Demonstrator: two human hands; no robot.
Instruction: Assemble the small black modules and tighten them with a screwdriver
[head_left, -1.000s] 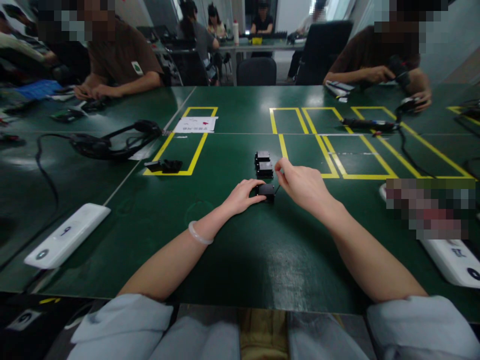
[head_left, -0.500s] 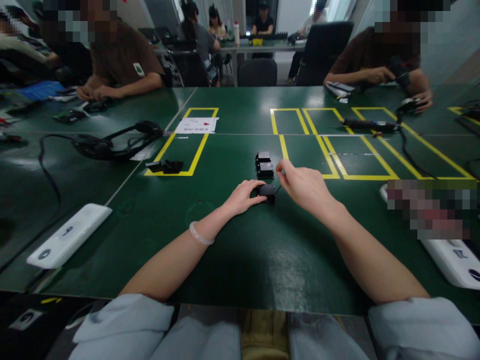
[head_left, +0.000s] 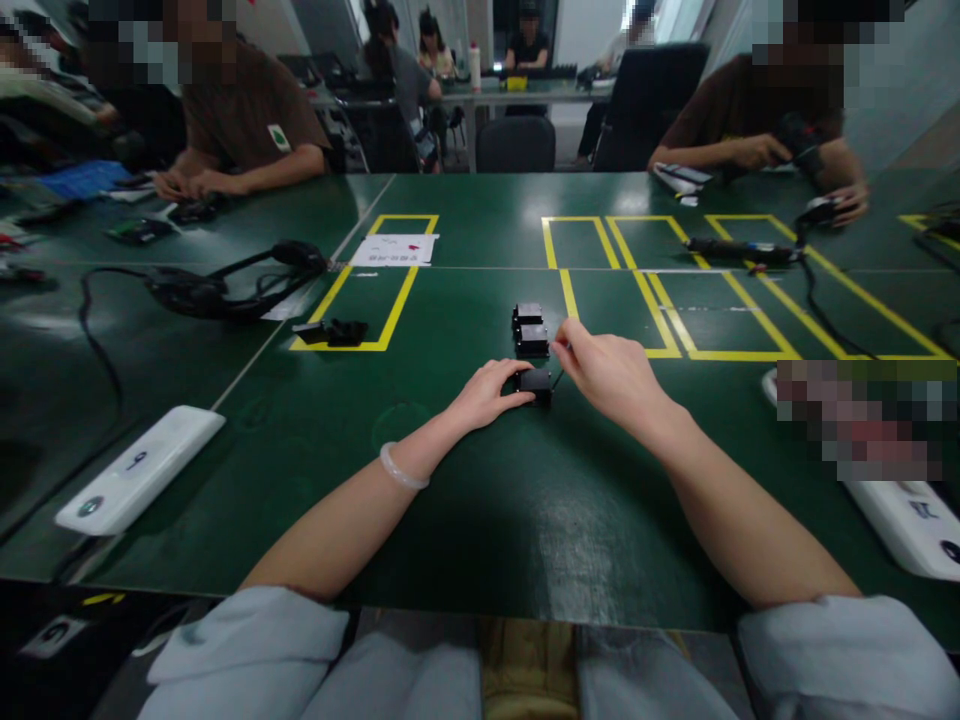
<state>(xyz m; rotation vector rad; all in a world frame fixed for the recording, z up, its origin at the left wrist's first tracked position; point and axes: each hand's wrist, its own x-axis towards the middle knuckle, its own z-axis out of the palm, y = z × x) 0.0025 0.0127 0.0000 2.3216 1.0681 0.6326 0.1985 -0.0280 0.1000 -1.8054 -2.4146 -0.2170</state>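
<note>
Head view: L hand (head_left: 487, 393) grips a small black block (head_left: 535, 381) from its L side, thumb at the nr edge, fingers at the far edge; block sits on the green table (head_left: 480, 500), approx. centre, in front of the person. R hand (head_left: 611, 365) is just beside it, fingertips pinched tog. on a thin dark piece (head_left: 557, 380) that runs down to the block's R edge; can't tell if it's a cable or a tool.

Just beyond, 2 more blk blocks (head_left: 532, 337) stand one behind the other, nr the R fingertips. Further L, some blk parts (head_left: 345, 331) lie by the nr end of a yellow tape outline (head_left: 401, 308), w/ a white sheet (head_left: 394, 250) across its far part. Blk headgear (head_left: 240, 285) w/ a cord lies L of that; a white numbered device (head_left: 142, 470) is nr the table's L front. Across the table, far R, a co-worker's hand holds a dark handheld tool (head_left: 798, 143).
</note>
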